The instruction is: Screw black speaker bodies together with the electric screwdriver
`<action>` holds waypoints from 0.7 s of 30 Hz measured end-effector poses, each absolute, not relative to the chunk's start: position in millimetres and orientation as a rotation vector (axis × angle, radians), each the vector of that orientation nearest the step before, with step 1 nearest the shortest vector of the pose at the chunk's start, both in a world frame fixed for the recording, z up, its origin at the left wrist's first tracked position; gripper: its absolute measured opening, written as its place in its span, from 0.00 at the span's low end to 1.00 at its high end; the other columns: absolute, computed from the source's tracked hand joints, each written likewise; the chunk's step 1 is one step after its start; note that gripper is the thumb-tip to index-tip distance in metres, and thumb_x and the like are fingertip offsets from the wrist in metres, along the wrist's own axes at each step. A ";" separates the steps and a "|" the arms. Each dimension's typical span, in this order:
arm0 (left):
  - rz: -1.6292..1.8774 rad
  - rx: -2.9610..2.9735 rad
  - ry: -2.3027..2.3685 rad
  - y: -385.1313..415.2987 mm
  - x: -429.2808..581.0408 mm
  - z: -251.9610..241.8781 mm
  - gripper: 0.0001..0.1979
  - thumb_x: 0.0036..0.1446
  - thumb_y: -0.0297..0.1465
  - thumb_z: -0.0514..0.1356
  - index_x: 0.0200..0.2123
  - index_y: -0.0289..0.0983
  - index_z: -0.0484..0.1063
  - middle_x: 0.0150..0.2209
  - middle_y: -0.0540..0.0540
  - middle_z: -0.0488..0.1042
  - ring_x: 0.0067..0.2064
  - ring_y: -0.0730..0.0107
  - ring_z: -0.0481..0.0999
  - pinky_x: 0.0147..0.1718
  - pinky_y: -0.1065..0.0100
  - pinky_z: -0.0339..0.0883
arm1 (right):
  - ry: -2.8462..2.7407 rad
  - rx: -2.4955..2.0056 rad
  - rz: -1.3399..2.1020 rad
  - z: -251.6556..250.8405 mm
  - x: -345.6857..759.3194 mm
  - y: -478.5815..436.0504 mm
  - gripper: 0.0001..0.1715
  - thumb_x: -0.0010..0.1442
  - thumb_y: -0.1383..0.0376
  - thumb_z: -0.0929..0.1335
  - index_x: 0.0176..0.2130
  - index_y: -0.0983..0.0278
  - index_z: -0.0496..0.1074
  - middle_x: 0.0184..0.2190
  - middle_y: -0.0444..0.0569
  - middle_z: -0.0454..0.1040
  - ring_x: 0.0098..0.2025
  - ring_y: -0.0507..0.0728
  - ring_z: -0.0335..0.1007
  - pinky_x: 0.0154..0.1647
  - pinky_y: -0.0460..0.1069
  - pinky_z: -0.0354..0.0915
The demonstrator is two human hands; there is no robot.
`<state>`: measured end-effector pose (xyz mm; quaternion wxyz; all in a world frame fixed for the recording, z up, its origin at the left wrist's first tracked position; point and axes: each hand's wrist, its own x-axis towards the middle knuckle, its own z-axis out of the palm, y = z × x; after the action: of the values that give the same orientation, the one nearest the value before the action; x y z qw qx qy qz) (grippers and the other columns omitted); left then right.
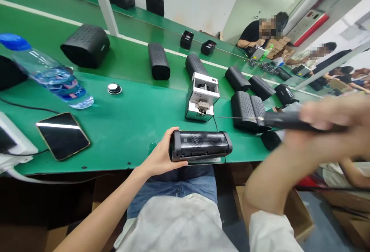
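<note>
My left hand [160, 156] is wrapped round the left end of a black speaker [202, 145], which lies on its side at the table's front edge with its perforated face up. My right hand [338, 111], blurred, is raised on the right and closed round the black handle of a screwdriver [281, 121]. Its long thin shaft points left, above the table and apart from the speaker. Just behind the speaker stands a white screw feeder box [199, 98] with a metal piece at its front.
Several black speakers [241, 109] stand behind and to the right on the green table [130, 121]. At left are a water bottle [62, 80], a phone [64, 135], a white power strip [17, 136] and a small round part [114, 88]. Other people [250, 32] sit farther along.
</note>
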<state>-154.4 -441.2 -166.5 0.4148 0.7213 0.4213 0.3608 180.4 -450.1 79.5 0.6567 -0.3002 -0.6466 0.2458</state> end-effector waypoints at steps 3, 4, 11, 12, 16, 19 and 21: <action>0.864 1.881 1.011 -437.6 -157.5 -173.2 0.55 0.55 0.39 0.78 0.76 0.45 0.47 0.73 0.32 0.62 0.69 0.42 0.75 0.68 0.46 0.73 | -1.462 -0.678 0.528 63.4 143.3 -412.0 0.28 0.61 0.47 0.83 0.50 0.54 0.75 0.36 0.43 0.76 0.38 0.61 0.82 0.34 0.54 0.77; 0.849 1.900 1.005 -436.6 -158.7 -173.6 0.55 0.57 0.39 0.77 0.76 0.46 0.46 0.74 0.32 0.62 0.70 0.42 0.74 0.69 0.45 0.72 | -1.468 -0.679 0.526 57.8 130.2 -391.9 0.29 0.60 0.46 0.84 0.49 0.54 0.74 0.34 0.42 0.74 0.37 0.61 0.81 0.33 0.54 0.76; 0.819 1.897 1.043 -435.9 -160.6 -171.9 0.55 0.58 0.36 0.76 0.78 0.49 0.45 0.77 0.33 0.61 0.75 0.41 0.70 0.73 0.44 0.68 | -1.283 -0.548 0.328 16.4 75.1 -268.5 0.29 0.64 0.41 0.79 0.38 0.55 0.64 0.21 0.34 0.57 0.19 0.53 0.63 0.23 0.50 0.61; 0.823 1.898 1.041 -436.0 -160.5 -172.7 0.56 0.58 0.36 0.76 0.78 0.50 0.44 0.77 0.33 0.60 0.76 0.41 0.69 0.73 0.44 0.67 | -1.266 -0.547 0.315 13.1 72.6 -262.6 0.29 0.65 0.42 0.79 0.37 0.55 0.65 0.21 0.33 0.56 0.18 0.51 0.59 0.21 0.50 0.58; 0.822 1.893 1.029 -435.5 -160.6 -175.9 0.57 0.58 0.37 0.77 0.79 0.50 0.43 0.77 0.33 0.60 0.76 0.39 0.69 0.74 0.42 0.66 | -1.274 -0.567 0.390 14.7 71.0 -265.4 0.29 0.63 0.41 0.80 0.38 0.55 0.67 0.21 0.31 0.59 0.18 0.46 0.55 0.19 0.49 0.56; 0.827 1.901 1.025 -434.7 -160.5 -176.7 0.58 0.59 0.37 0.77 0.79 0.50 0.43 0.77 0.32 0.60 0.76 0.39 0.69 0.74 0.41 0.66 | -1.320 -0.637 0.513 22.6 75.7 -278.0 0.26 0.65 0.46 0.81 0.38 0.56 0.67 0.21 0.27 0.62 0.20 0.44 0.55 0.19 0.48 0.61; 0.835 1.908 1.019 -434.3 -160.1 -176.7 0.58 0.59 0.38 0.77 0.79 0.50 0.42 0.77 0.32 0.60 0.76 0.38 0.69 0.74 0.40 0.66 | -1.346 -0.623 0.572 24.8 79.9 -284.4 0.23 0.66 0.51 0.82 0.38 0.55 0.67 0.21 0.26 0.64 0.20 0.44 0.55 0.18 0.47 0.62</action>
<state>-160.1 -434.3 -176.7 0.4000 0.7541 0.4029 0.3302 79.9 -284.4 24.8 0.7004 -0.2798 -0.6044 0.2566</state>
